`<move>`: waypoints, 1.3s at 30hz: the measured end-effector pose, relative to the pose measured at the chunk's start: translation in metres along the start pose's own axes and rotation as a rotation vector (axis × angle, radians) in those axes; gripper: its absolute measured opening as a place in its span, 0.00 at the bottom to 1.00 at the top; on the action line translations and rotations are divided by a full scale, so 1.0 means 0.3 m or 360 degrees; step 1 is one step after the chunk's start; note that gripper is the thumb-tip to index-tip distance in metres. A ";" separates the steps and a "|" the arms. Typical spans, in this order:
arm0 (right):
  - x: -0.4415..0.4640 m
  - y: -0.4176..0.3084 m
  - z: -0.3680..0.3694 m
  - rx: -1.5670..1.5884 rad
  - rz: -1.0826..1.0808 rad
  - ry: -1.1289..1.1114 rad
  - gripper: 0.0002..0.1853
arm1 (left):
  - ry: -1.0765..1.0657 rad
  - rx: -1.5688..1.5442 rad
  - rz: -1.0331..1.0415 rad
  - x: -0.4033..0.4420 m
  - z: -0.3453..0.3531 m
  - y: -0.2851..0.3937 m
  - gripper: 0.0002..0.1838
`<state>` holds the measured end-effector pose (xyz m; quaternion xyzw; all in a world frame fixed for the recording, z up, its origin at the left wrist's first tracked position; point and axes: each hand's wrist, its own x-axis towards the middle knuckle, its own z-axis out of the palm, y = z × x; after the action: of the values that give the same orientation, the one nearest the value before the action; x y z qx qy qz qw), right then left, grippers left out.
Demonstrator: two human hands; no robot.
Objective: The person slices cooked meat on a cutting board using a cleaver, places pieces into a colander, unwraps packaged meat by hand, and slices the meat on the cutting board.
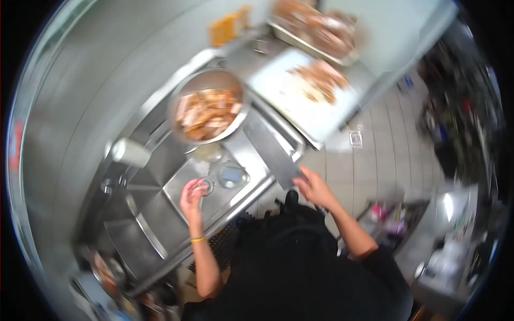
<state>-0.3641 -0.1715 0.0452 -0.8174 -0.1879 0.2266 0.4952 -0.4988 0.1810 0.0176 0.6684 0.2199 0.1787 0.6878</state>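
Your right hand (315, 188) has its fingers wrapped around a knife (272, 156) at the handle end. The blade lies at 10 to 11 o'clock from those fingers, long axis along that line: broad, flat, grey metal. Your left hand (194, 200), farther from it, is at 9 o'clock over the sink (175, 179), fingers loosely bent and apart, nothing seen between them; blur limits detail. At 12 o'clock from the knife hand: a smooth white board (276, 91) bearing browned pieces (324, 80). At 10 o'clock: 1 round metal bowl (201, 81) of glossy, irregular chunks (209, 115).
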 end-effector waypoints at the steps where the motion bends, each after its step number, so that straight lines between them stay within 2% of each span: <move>1: -0.028 0.030 -0.059 0.0407 0.0352 0.0052 0.14 | -0.0215 -0.0008 0.0028 0.048 0.157 -0.003 0.21; 3: -0.072 0.169 -0.145 0.0758 0.0377 0.0435 0.11 | -0.0529 0.0113 0.0160 0.134 0.420 0.015 0.21; 4: -0.086 0.235 -0.197 0.0793 0.0401 0.0452 0.11 | -0.0665 0.0258 0.0239 0.171 0.536 0.043 0.22; 6: -0.070 0.364 -0.325 0.1053 0.0550 0.0738 0.11 | -0.0847 0.0555 0.0371 0.247 0.749 0.131 0.23; 7: -0.065 0.412 -0.389 0.1069 0.0528 0.0757 0.11 | -0.0862 0.0565 0.0399 0.279 0.840 0.165 0.23; 9: -0.039 0.521 -0.487 0.1134 0.0508 0.0890 0.12 | -0.1099 0.0850 0.0750 0.361 1.020 0.186 0.24; 12: 0.035 0.595 -0.603 0.1212 0.0505 0.0938 0.12 | -0.1440 0.0981 0.1062 0.502 1.310 0.175 0.24; 14: 0.105 0.633 -0.622 0.1308 0.0498 0.0995 0.12 | -0.1599 0.1010 0.1186 0.631 1.511 0.136 0.24; 17: 0.184 0.674 -0.621 0.1387 0.0510 0.0974 0.11 | -0.1721 0.1305 0.1698 0.818 1.831 0.032 0.25; 19: 0.211 0.681 -0.593 0.1290 0.0582 0.0954 0.12 | -0.1720 0.1432 0.1681 0.935 2.000 -0.060 0.23; 21: 0.225 0.691 -0.567 0.1456 0.0622 0.0952 0.12 | -0.2042 0.1675 0.1379 1.043 2.154 -0.106 0.24; 22: 0.229 0.675 -0.561 0.1453 0.0705 0.0972 0.12 | -0.2010 0.1700 0.1354 1.094 2.208 -0.200 0.25; 23: 0.231 0.658 -0.572 0.1448 0.0792 0.1000 0.12 | -0.2095 0.1724 0.1254 1.130 2.246 -0.250 0.27; 24: 0.223 0.627 -0.590 0.1474 0.0803 0.1029 0.12 | -0.2114 0.1701 0.1411 1.132 2.253 -0.267 0.27; 25: 0.218 0.606 -0.604 0.1500 0.0810 0.1040 0.12 | -0.2099 0.1677 0.1388 1.108 2.238 -0.238 0.25; 26: 0.225 0.636 -0.594 0.1416 0.0821 0.1066 0.13 | -0.2044 0.1469 0.1505 1.103 2.191 -0.250 0.23; 27: 0.230 0.665 -0.583 0.1333 0.0823 0.1074 0.15 | -0.2069 0.1593 0.1642 1.051 2.135 -0.167 0.21; 28: 0.227 0.652 -0.591 0.1339 0.0857 0.1148 0.15 | -0.2077 0.1637 0.1569 1.022 2.073 -0.144 0.20; 30: 0.238 0.601 -0.636 0.1028 0.0998 0.1060 0.15 | -0.2053 0.1387 0.1647 0.999 1.955 -0.149 0.19; 32: 0.278 0.593 -0.656 0.0959 0.1050 0.1093 0.15 | -0.2197 0.1354 0.1403 0.975 1.864 -0.109 0.19; 33: 0.309 0.594 -0.661 0.0892 0.1084 0.1107 0.14 | -0.2210 0.1333 0.1398 0.979 1.826 -0.086 0.19; 35: 0.418 0.790 -0.569 0.0059 0.0324 0.1465 0.15 | -0.2083 0.1198 0.1485 0.975 1.774 -0.067 0.22; 37: 0.468 0.676 -0.625 0.0208 0.0524 0.1305 0.16 | -0.1718 0.1026 0.1582 1.078 1.739 -0.152 0.25; 39: 0.522 0.616 -0.666 0.0200 0.0659 0.1007 0.16 | -0.1520 0.1040 0.1640 1.131 1.771 -0.147 0.28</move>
<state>-0.1082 -0.3141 -0.0679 -0.8356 0.1578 0.0694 0.5216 0.0716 -0.0844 -0.0426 0.8599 -0.3976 0.0945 0.3060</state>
